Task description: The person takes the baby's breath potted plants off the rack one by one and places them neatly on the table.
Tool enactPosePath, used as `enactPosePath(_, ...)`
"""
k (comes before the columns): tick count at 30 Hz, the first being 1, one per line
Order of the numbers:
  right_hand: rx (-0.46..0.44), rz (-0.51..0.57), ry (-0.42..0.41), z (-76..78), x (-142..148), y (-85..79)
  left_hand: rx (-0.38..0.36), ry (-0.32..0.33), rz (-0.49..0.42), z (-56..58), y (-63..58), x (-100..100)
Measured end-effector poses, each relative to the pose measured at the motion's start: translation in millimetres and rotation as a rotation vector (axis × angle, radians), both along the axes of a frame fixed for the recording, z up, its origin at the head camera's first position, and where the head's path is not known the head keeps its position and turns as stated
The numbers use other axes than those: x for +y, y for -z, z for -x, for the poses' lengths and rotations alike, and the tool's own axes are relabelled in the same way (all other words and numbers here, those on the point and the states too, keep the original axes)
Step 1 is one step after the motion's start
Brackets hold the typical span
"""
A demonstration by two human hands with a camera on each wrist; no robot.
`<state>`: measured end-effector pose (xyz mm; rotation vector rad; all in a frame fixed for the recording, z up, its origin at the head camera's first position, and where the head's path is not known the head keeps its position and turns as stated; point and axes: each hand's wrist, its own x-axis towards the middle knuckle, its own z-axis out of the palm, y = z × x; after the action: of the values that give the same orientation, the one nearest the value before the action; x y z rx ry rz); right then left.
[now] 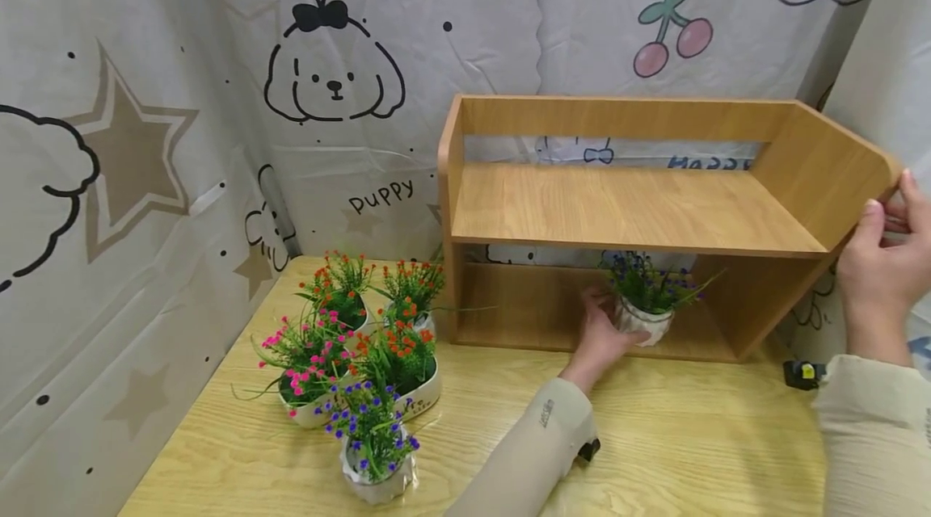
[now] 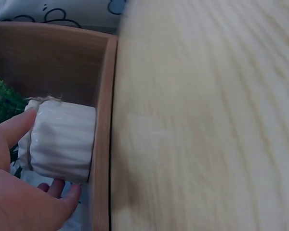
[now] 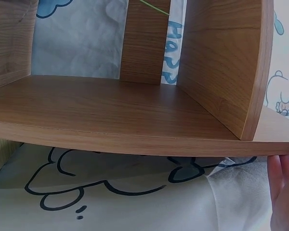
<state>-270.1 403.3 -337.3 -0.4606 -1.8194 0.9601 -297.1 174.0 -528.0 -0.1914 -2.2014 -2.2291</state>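
A white fluted pot (image 1: 650,325) with blue-purple artificial flowers (image 1: 643,279) stands on the lower board of a two-tier wooden shelf (image 1: 625,206). My left hand (image 1: 598,329) holds this pot from its left side. In the left wrist view, the thumb lies at the twine-tied rim of the pot (image 2: 65,139) and the fingertips touch its opposite side. At the far right, my right hand (image 1: 889,258) grips the front edge of the shelf's side panel (image 1: 836,178) between thumb and fingers; in the right wrist view its fingers (image 3: 275,175) show at that edge.
Left of the shelf, several potted flowers cluster on the wooden table (image 1: 509,420): pink (image 1: 309,367), red and orange (image 1: 400,359), and a purple one (image 1: 374,452) in front. A black-and-yellow object (image 1: 802,374) lies by the shelf's right side. Printed curtains (image 1: 473,24) hang behind.
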Motion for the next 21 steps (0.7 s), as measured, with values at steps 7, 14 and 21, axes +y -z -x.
enactPosePath(7,0.042,-0.081,0.009,5.9,12.7,7.3,-0.084,0.028,-0.007,2.7,-5.8,7.0)
enactPosePath(14,0.071,-0.127,0.035,3.5,9.7,4.8,-0.112,0.059,0.057,6.1,-8.7,10.9)
enactPosePath(21,0.130,-0.126,0.055,-1.0,0.6,-3.4,-0.109,0.065,0.029,9.6,-4.1,12.2)
